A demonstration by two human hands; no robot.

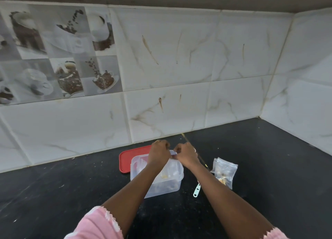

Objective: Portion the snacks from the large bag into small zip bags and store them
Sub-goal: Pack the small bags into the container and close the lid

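Left hand (159, 151) and right hand (186, 155) pinch a small zip bag (174, 164) over the open tub (161, 187); filled bags (224, 172) still await storing, likely near the end

Black counter (53, 194) is open at lower left and far right. Centre is blocked by clear tub (161, 186), with red lid (129, 158) at its upper left. Above it, left hand (159, 153) and right hand (186, 155) pinch zip bag (172, 153). Pale handle (196, 190) and bag pile (224, 172) lie right of the tub. Tiled wall (179, 59) closes the upper frame.
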